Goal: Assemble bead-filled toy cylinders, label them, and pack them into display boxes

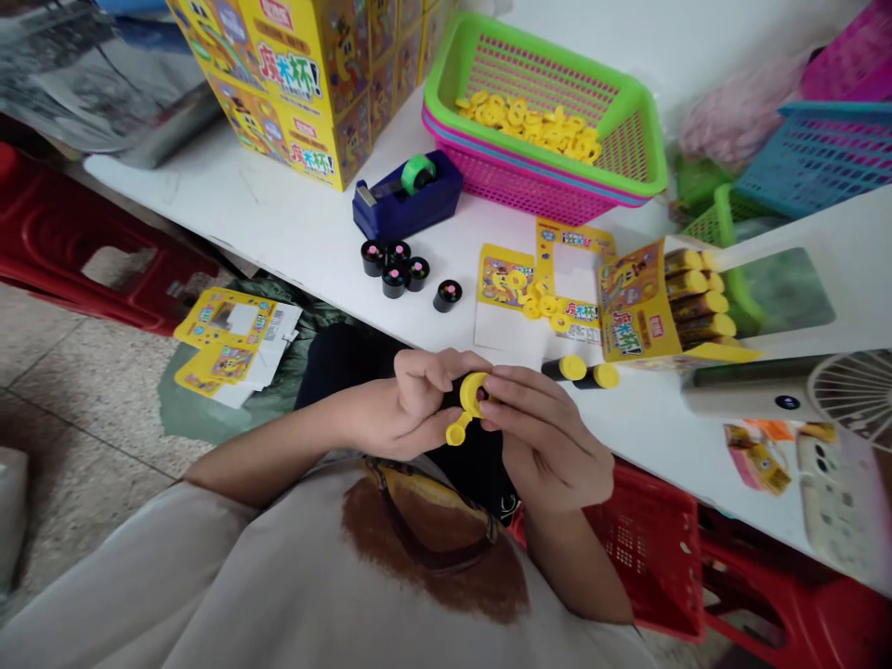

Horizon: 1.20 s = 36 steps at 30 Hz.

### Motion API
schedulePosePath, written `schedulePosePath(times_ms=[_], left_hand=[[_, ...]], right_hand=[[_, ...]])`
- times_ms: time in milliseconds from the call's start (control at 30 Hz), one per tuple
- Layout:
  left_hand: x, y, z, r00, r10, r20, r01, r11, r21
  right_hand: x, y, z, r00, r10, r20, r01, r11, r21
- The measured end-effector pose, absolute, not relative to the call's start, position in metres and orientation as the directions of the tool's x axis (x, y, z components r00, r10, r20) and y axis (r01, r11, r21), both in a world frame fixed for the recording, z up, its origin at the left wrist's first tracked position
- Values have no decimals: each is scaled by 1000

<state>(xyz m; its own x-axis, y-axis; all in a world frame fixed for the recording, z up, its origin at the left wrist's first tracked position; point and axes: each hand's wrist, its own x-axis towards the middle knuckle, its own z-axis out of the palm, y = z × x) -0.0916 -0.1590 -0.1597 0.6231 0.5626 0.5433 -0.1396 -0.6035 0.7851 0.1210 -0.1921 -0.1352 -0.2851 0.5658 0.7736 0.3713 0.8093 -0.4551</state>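
My left hand (400,404) is closed around a small black cup (453,396), mostly hidden by the fingers. My right hand (550,432) has its fingertips closed on a yellow flip cap (469,394) at the cup's end; the cap's small round lid hangs open on its strap. Whether the cap is fully seated I cannot tell. Just beyond my hands, several open black cups with pink centres (394,278) stand on the white table (327,242). Several loose yellow caps (545,304) lie on flattened printed cartons (505,271). Two black cups with yellow caps (564,368) lie to the right.
A blue tape dispenser (408,200) stands before stacked yellow boxes (299,88). Behind is a green basket (631,149) of yellow caps, nested on others. At right are an open carton (637,311) of capped cups, a fan (854,395) and a phone (832,497). Red stools flank me.
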Motion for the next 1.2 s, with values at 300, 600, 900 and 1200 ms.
schedulePosePath(times_ms=[300,600,900,1200], left_hand=[[-74,-180,-148,554,824,119,-403,141,904],[-54,-178,-136,593,767,-243,-580,617,532],[-51,-180,-138,624,730,-277,-573,669,473],[-50,-181,-155,385,791,476,-403,-320,858]], right_hand=[[120,-193,-137,-416,504,757,445,839,-314],[105,-187,-150,-273,533,801,503,789,-353],[102,-193,-152,-239,592,769,497,755,-427],[99,-198,-150,83,773,629,208,604,-769]])
